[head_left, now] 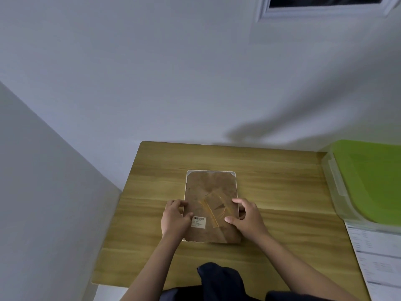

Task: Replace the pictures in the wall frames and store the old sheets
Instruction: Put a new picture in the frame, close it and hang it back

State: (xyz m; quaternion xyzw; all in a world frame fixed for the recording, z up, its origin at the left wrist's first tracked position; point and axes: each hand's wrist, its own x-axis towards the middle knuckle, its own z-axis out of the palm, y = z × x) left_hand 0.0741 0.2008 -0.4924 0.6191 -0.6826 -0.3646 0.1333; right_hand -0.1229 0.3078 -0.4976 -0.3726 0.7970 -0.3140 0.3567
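A picture frame lies face down in the middle of the wooden table. Its brown backing board faces up, with a folded stand flap and a white barcode sticker; a thin white rim shows around the top corners. My left hand rests at the frame's left edge with fingers curled against it. My right hand sits at the right edge, thumb on the backing and fingers curled over the side.
A clear plastic box with a green lid stands at the table's right. Printed white sheets lie in front of it. White walls close in behind and on the left. A window frame is high on the wall.
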